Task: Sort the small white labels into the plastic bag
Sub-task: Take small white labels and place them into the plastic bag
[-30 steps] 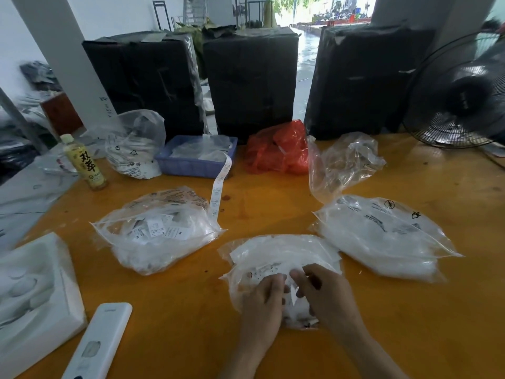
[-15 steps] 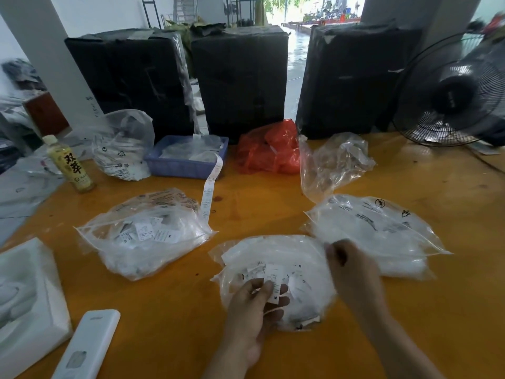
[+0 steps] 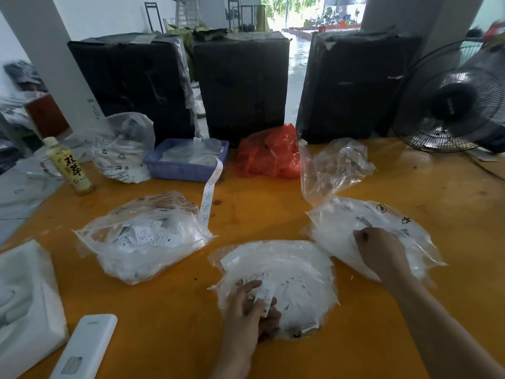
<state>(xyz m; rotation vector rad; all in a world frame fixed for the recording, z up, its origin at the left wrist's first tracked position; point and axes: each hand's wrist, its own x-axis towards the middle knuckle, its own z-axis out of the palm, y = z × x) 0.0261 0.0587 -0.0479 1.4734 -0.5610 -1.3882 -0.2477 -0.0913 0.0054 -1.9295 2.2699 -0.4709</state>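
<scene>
Three clear plastic bags of small white labels lie on the orange table: a left bag (image 3: 142,242), a middle bag (image 3: 297,272) and a right bag (image 3: 355,228). My left hand (image 3: 246,310) rests on the near edge of the middle bag and pinches a small white printed label (image 3: 264,295) between thumb and fingers. My right hand (image 3: 379,253) is stretched over the right bag, fingers curled down onto its plastic; whether it holds a label is hidden.
A blue tray (image 3: 185,165) with a label strip (image 3: 210,192), a red bag (image 3: 269,153), an empty clear bag (image 3: 333,168), a drink bottle (image 3: 69,166) and black wrapped boxes (image 3: 240,80) stand behind. A fan (image 3: 451,97) is far right. A white device (image 3: 84,348) and white foam (image 3: 24,294) lie near left.
My hands were together over the middle bag. The right hand has moved away to the right bag, while the left hand stays on the middle bag with a label.
</scene>
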